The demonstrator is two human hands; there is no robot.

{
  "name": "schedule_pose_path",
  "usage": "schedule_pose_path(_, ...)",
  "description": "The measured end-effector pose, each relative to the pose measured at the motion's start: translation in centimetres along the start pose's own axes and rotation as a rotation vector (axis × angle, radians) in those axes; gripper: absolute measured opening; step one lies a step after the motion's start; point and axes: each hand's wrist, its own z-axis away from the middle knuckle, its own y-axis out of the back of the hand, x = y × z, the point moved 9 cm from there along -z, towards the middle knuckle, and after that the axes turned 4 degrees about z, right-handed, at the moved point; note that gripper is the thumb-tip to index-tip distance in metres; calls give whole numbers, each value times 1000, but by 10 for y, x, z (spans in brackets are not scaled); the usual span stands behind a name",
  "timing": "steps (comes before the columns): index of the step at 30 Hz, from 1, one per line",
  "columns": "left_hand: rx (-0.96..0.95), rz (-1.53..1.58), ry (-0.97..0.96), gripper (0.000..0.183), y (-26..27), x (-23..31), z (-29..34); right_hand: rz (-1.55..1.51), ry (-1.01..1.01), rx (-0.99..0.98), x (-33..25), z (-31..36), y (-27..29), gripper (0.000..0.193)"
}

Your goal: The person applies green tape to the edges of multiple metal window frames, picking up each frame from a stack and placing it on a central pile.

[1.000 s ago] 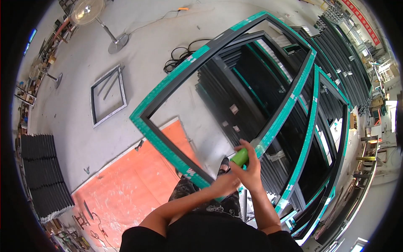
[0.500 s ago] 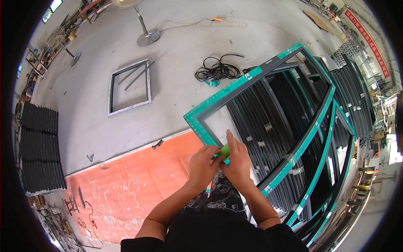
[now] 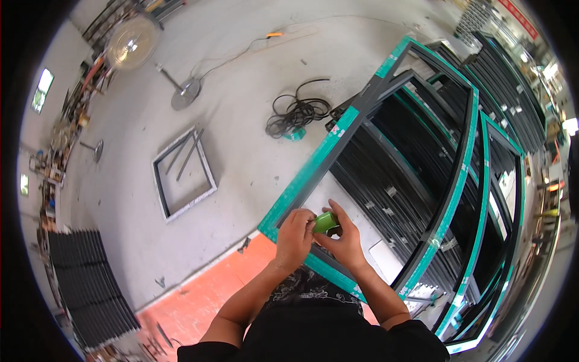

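In front of my body, a small bright green cylinder sits between my two hands; its exact kind does not show. My left hand pinches its left end with closed fingers. Around the right end, my right hand has its thumb below and its fingers curled above. Just beyond and beneath both hands is the corner of a large dark window frame, its edges covered in green film. The fingers hide part of the cylinder.
Several dark frames lean at the right, beside bundled dark profiles. A black cable coil, a smaller frame and a pedestal fan are on the floor. Stacked profiles stand left, near an orange sheet.
The whole view has shifted and turned, putting my hands over the frame's corner. My raised right fingers have lowered around the green cylinder, and more of it shows now.
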Motion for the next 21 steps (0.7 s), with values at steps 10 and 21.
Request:
schedule_pose_path(10,-212,315,286,14,-58,-60,-65,-489,-334,259,59,-38,33,42)
schedule_pose_path(21,-698,230,126,10,-34,-122,-156,-386,-400,580,53,-92,-29,43)
